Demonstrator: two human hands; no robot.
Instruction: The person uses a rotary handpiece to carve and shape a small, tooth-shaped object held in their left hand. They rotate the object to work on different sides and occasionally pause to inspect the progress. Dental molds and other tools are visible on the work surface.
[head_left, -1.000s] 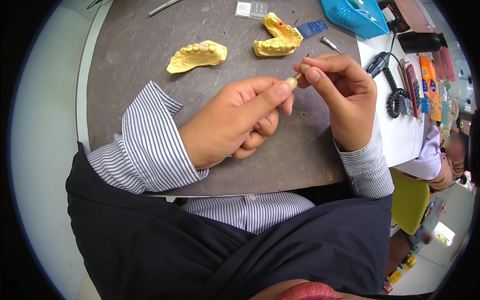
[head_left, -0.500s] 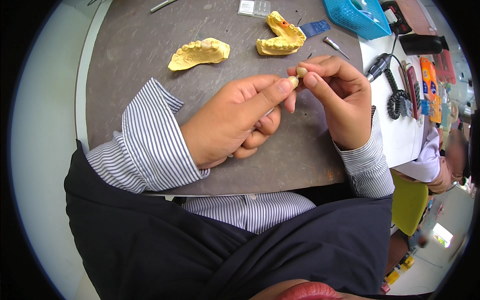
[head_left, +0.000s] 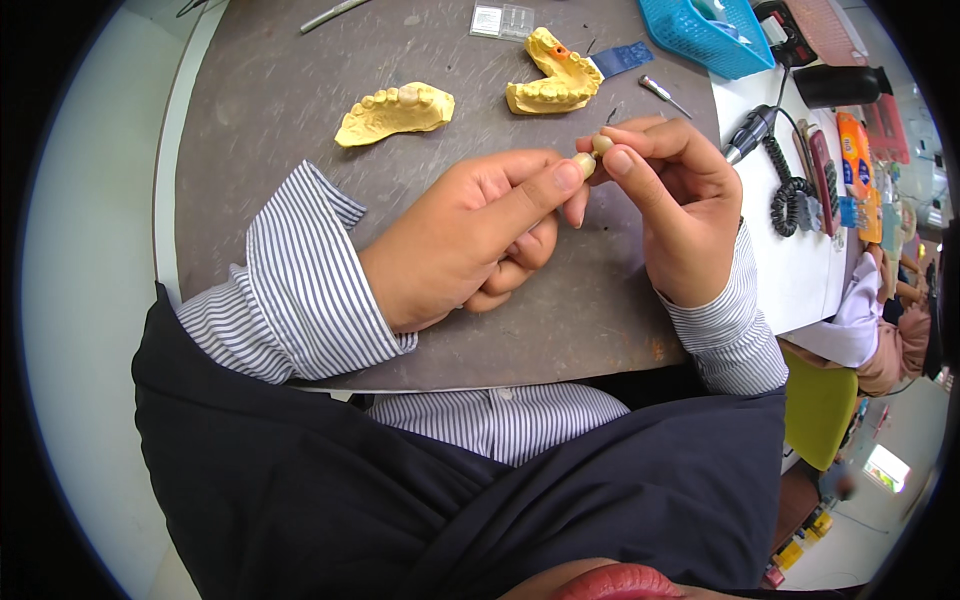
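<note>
Between thumb and forefinger, my left hand (head_left: 465, 225) pinches a small yellowish tooth die (head_left: 584, 164), its other fingers curled into the palm. My right hand (head_left: 690, 195) grips a small tooth-coloured crown (head_left: 602, 145) with its thumb and fingertips. The two pieces meet or nearly meet; whether they touch cannot be told. Beyond my hands on the brown desk lies a yellow partial dental cast (head_left: 395, 117) with a row of teeth. To its right is a horseshoe-shaped yellow cast (head_left: 553, 90) with an orange-red spot in its arch.
A blue strip (head_left: 622, 59) touches the horseshoe cast, and a small screwdriver-like tool (head_left: 662, 94) lies nearby. Farther back are a clear case (head_left: 516, 22) and a blue basket (head_left: 690, 45). At right are a handpiece (head_left: 752, 130), its coiled cord (head_left: 783, 195) and a seated person (head_left: 858, 315).
Both hands keep their hold on the small pieces, with my right hand shifting only slightly. The casts and desk items sit a little farther left in view.
</note>
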